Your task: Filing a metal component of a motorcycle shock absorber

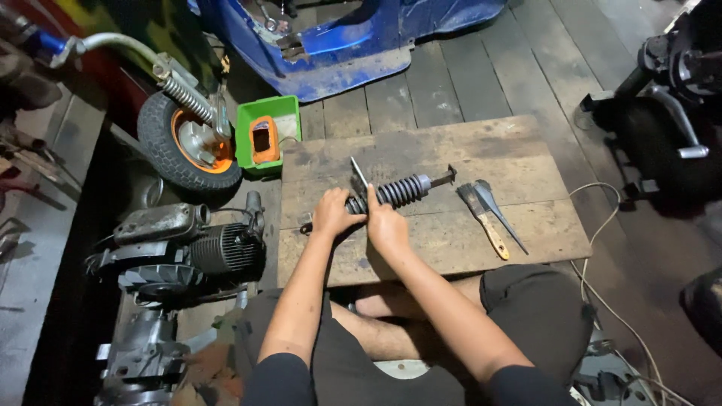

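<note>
A black coil-spring shock absorber (406, 189) lies across a worn wooden board (451, 150) in front of me. My left hand (332, 213) grips its near, left end. My right hand (385, 225) rests on the spring beside it and holds a thin flat metal tool (359, 174) that points up and away. The shock's rod end (444, 177) sticks out to the right.
A paintbrush (483, 218) and a grey flat tool (496, 209) lie on the board's right. A green tray (267, 131) with an orange part, a small wheel (188, 146), an engine (188, 248) and blue scooter bodywork (346, 45) surround the board. A cable (602, 225) runs right.
</note>
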